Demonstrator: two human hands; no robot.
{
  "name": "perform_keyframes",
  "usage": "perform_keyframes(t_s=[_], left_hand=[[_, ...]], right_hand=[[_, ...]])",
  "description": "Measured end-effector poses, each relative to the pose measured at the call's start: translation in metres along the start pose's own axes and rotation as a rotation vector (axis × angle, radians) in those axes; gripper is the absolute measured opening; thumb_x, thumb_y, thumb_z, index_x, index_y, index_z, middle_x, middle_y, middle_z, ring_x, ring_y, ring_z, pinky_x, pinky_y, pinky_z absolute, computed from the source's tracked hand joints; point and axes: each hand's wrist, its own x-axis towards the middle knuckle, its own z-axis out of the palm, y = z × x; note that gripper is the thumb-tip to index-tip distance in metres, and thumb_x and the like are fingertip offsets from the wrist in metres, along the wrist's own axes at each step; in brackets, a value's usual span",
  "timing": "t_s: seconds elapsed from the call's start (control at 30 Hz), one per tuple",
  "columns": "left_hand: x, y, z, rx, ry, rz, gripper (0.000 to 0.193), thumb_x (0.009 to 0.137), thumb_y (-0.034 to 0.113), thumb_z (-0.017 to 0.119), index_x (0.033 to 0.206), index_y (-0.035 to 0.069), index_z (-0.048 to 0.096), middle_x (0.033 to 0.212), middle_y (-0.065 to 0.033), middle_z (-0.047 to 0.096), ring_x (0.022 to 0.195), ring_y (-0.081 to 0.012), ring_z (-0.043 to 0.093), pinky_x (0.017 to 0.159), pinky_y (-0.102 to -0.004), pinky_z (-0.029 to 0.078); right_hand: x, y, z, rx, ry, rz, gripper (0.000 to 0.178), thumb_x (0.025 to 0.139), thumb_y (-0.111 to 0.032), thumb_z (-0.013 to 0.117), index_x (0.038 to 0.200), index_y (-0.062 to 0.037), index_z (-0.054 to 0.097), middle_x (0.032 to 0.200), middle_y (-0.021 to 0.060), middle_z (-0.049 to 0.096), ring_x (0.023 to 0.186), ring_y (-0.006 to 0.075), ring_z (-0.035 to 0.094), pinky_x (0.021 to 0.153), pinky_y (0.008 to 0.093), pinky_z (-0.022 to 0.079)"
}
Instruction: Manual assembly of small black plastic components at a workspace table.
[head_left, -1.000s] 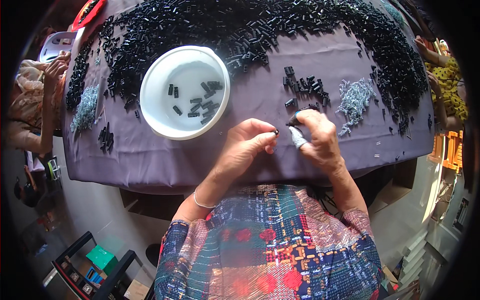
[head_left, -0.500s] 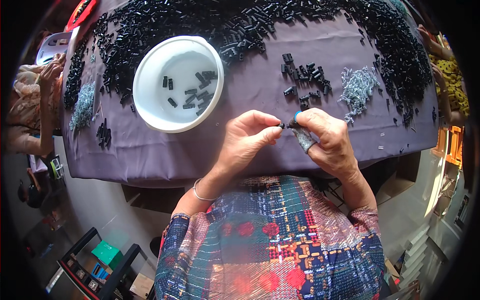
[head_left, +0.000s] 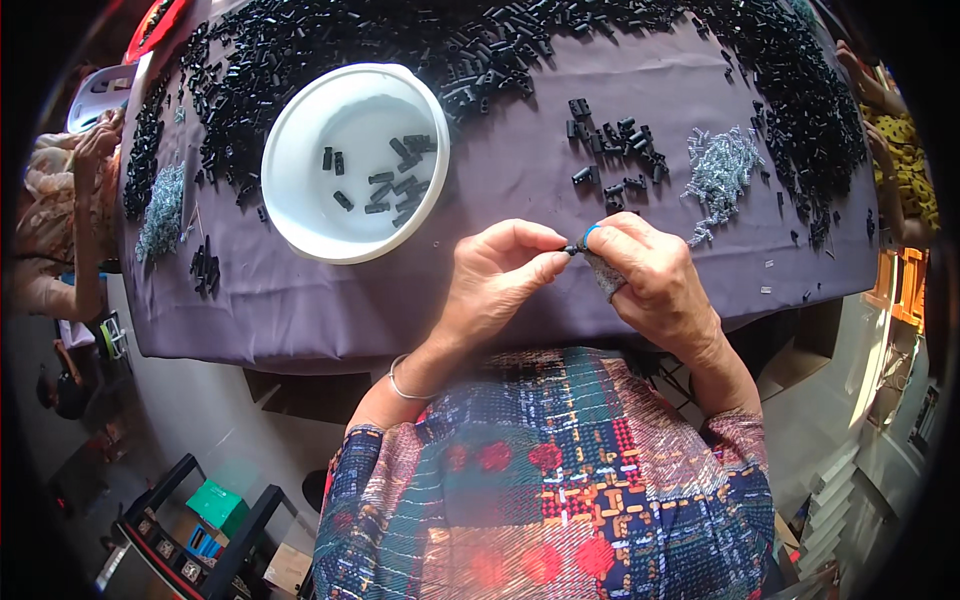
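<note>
My left hand (head_left: 505,270) pinches a small black piece (head_left: 571,249) between thumb and forefinger, above the near part of the table. My right hand (head_left: 648,270), with grey wrapping and a blue band on its fingers, grips the other side, meeting the left fingertips. Fingers cover most of the small part, so its exact shape is hidden. Beyond my hands lies a loose group of black cylindrical parts (head_left: 625,140). To its right is a heap of small clear or silvery pieces (head_left: 722,172). A white bowl (head_left: 285,215) holding several black parts stands to the left.
Black parts (head_left: 330,45) cover the far side of the purple tablecloth (head_left: 480,310) and run down the right. Another silvery heap (head_left: 163,215) lies at left, near one person's arm (head_left: 85,220). A second person's arm (head_left: 885,170) is at the right edge.
My two hands have come closer together, and the gap between the black pieces at their fingertips has closed. The view has shifted slightly.
</note>
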Motion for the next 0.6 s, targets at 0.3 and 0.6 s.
perform_keyframes(t_s=[0.3, 0.6], left_hand=[[0.002, -0.004, -0.002, -0.011, 0.003, 0.011, 0.013, 0.085, 0.002, 0.069, 0.097, -0.001, 0.065, 0.088, -0.0027, 0.066, 0.079, -0.0073, 0.060, 0.071, -0.0206, 0.049], [0.002, -0.004, -0.002, 0.046, 0.034, 0.002, 0.011, 0.083, 0.000, 0.069, 0.094, -0.001, 0.067, 0.090, -0.0020, 0.066, 0.080, -0.0069, 0.060, 0.073, -0.0204, 0.050]], right_hand=[[0.001, 0.005, 0.007, -0.077, -0.011, -0.068, 0.023, 0.063, 0.010, 0.056, 0.083, 0.0001, 0.052, 0.081, 0.0143, 0.056, 0.075, 0.0341, 0.060, 0.063, 0.0402, 0.051], [0.003, 0.012, 0.012, -0.099, -0.036, -0.135, 0.019, 0.064, 0.008, 0.056, 0.080, 0.0001, 0.050, 0.079, 0.0149, 0.054, 0.075, 0.0336, 0.058, 0.063, 0.0396, 0.050]])
